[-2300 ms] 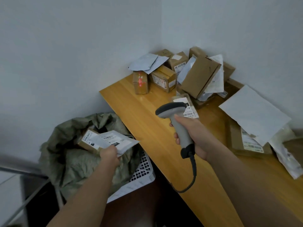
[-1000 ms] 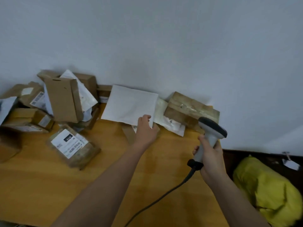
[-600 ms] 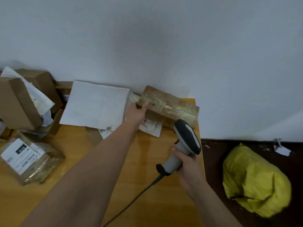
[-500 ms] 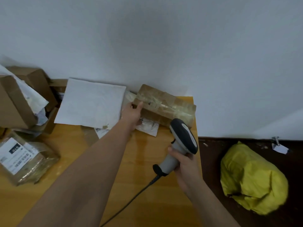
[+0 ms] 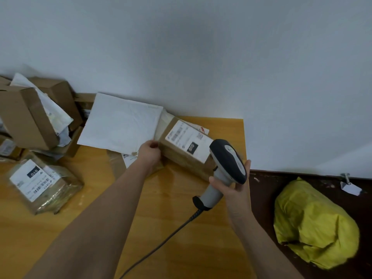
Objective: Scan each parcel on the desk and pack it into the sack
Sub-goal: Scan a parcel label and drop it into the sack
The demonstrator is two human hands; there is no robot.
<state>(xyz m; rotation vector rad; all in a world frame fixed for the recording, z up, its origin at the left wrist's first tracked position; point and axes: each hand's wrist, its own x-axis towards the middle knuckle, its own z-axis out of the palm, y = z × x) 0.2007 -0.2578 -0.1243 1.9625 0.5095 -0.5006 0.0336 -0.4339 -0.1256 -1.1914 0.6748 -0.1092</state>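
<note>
Counter of yellow wood, set against a pale wall. Cardboard parcel at its far right corner, white shipping label turned up. Left hand gripping the parcel's left end, fingers curled around the edge. Right hand wrapped around the grey handle of a barcode scanner, dark head just right of the parcel, cable trailing back over the counter. White padded mailer just left of the parcel. Plastic-wrapped parcel and piled cardboard boxes far left. Yellow sack on the floor right of the counter.
</note>
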